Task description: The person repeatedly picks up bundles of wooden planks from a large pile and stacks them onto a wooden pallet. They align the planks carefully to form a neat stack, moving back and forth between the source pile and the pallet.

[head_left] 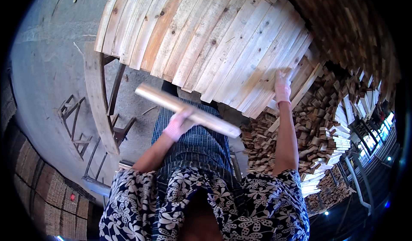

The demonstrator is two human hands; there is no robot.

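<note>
My left hand [179, 124], in a pink glove, is closed around a pale wooden slat [163, 100]. The slat is held aslant in front of my body, off the table, and slightly blurred. My right hand [282, 86], also in a pink glove, reaches to the right part of a row of wooden planks [206, 39]. Its fingers look curled in at the planks; whatever they may grip is hidden. The planks lie side by side on a raised surface, their near ends uneven and several marked with knots.
A large heap of cut wood pieces [300, 142] lies to the right, with more stacked wood [347, 26] at the far right. A long board [96, 95] on a frame stands left of the planks. Small metal frames [73, 116] stand on the concrete floor [43, 69].
</note>
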